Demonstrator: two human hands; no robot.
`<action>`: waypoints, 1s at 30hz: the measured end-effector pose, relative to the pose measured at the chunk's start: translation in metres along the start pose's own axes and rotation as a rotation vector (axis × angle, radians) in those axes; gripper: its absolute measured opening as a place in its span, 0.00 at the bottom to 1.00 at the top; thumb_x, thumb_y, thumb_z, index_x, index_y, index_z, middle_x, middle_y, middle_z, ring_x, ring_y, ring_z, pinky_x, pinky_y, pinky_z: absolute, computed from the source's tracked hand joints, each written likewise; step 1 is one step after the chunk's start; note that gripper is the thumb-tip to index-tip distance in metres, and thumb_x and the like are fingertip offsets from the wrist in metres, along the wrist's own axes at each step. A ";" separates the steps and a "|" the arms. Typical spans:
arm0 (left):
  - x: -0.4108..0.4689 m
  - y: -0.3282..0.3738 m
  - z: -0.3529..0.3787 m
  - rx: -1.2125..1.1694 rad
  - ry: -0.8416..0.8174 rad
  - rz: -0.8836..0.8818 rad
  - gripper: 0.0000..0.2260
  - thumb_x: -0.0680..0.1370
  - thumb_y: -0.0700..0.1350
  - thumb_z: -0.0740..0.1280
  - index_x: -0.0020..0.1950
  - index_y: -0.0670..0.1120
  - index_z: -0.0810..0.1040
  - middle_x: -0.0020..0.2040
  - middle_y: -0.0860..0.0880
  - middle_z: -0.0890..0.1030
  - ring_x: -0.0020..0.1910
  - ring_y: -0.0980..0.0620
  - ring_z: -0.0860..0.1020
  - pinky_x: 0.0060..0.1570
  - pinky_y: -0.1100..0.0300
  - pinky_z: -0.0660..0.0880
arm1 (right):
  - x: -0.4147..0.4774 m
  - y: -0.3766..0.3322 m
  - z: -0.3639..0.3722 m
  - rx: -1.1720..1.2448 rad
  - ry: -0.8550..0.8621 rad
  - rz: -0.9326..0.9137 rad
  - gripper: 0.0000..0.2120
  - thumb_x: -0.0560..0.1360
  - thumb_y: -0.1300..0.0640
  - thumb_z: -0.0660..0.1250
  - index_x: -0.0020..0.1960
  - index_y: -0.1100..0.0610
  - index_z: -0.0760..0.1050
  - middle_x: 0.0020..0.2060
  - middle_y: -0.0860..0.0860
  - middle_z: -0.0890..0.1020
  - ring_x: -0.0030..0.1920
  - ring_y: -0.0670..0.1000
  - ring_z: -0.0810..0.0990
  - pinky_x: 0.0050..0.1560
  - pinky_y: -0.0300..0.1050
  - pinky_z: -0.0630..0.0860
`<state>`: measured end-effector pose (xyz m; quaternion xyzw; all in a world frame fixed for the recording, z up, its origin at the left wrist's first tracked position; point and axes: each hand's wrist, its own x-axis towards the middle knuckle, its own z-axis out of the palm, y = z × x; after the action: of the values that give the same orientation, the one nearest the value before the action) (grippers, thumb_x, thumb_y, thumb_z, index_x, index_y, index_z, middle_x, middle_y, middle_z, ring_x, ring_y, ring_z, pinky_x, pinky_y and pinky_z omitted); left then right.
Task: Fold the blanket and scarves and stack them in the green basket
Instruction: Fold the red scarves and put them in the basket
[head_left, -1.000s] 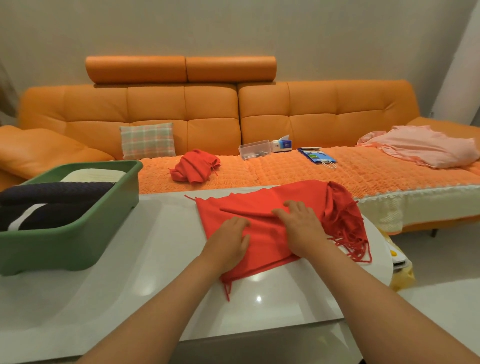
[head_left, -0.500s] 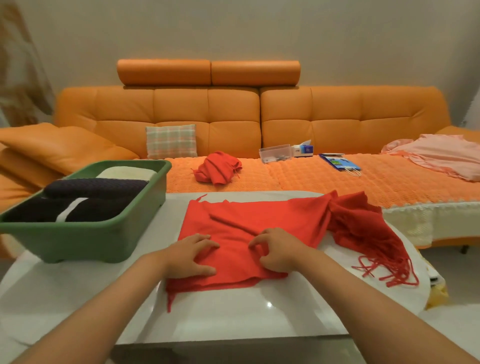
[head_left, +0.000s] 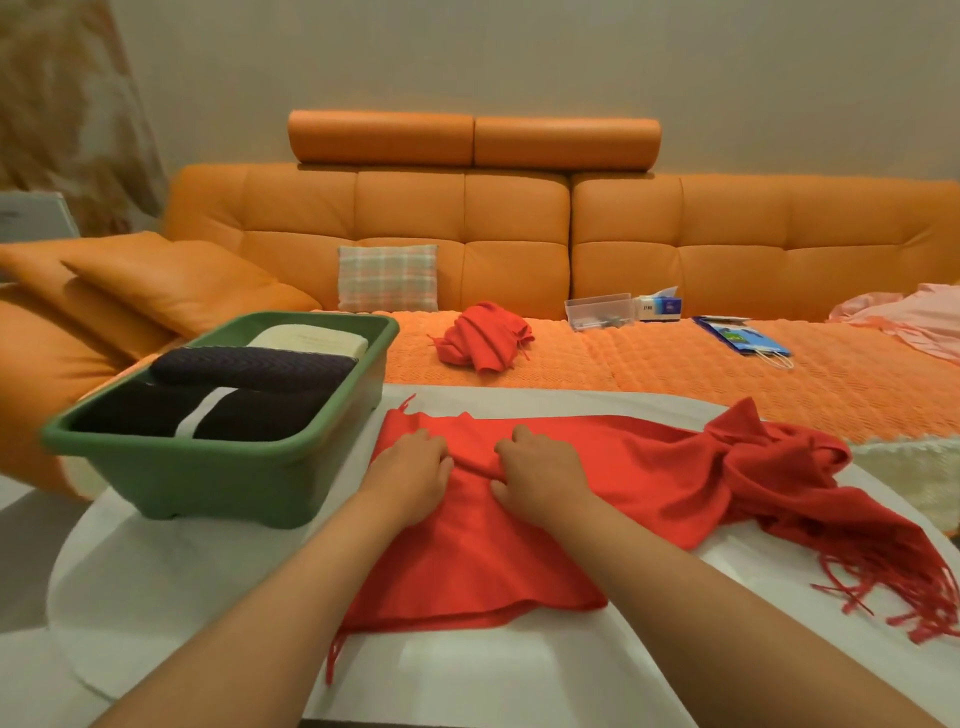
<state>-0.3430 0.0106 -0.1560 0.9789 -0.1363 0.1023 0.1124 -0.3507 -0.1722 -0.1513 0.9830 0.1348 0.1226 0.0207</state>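
Note:
A red scarf (head_left: 649, 467) lies spread across the white table (head_left: 171, 587), its fringed right end bunched up and hanging over the table's edge. My left hand (head_left: 415, 475) and my right hand (head_left: 543, 470) sit side by side on its left part, fingers curled into the cloth, with a raised ridge of fabric pinched between them. The green basket (head_left: 218, 478) stands on the table just left of my left hand and holds folded dark and cream textiles. A second red scarf (head_left: 483, 338) lies crumpled on the sofa seat behind.
An orange sofa (head_left: 519, 234) runs behind the table, with a plaid cushion (head_left: 387, 278), a clear box (head_left: 597, 310), a tissue box (head_left: 660, 305) and a blue bag (head_left: 737, 340). Pink cloth (head_left: 909, 322) lies at the sofa's far right.
Both hands have slid toward the scarf's far left part and curled into it, raising a ridge of cloth between them. My head has turned left, shifting the whole view.

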 end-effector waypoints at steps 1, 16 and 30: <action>0.006 -0.003 0.005 -0.044 0.056 0.001 0.10 0.82 0.48 0.57 0.55 0.45 0.75 0.55 0.45 0.75 0.58 0.43 0.74 0.57 0.47 0.71 | 0.006 -0.001 0.003 -0.047 0.014 -0.031 0.15 0.78 0.47 0.63 0.60 0.55 0.75 0.57 0.55 0.76 0.56 0.59 0.79 0.49 0.50 0.74; 0.024 -0.026 0.030 0.102 -0.389 -0.046 0.33 0.76 0.73 0.49 0.78 0.66 0.43 0.81 0.49 0.41 0.79 0.45 0.38 0.75 0.42 0.38 | 0.033 0.044 0.015 0.292 -0.113 0.620 0.16 0.79 0.54 0.59 0.65 0.58 0.72 0.64 0.57 0.78 0.64 0.59 0.78 0.59 0.51 0.74; -0.040 0.015 -0.016 -0.067 -0.147 0.441 0.20 0.68 0.70 0.66 0.46 0.56 0.72 0.45 0.59 0.71 0.46 0.58 0.72 0.43 0.58 0.69 | -0.030 0.041 -0.028 0.417 -0.293 0.457 0.32 0.71 0.45 0.67 0.71 0.57 0.68 0.67 0.55 0.76 0.66 0.56 0.76 0.64 0.50 0.73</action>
<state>-0.3882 0.0102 -0.1471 0.9260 -0.3580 0.0484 0.1095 -0.3750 -0.2199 -0.1281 0.9780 -0.0713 -0.0487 -0.1898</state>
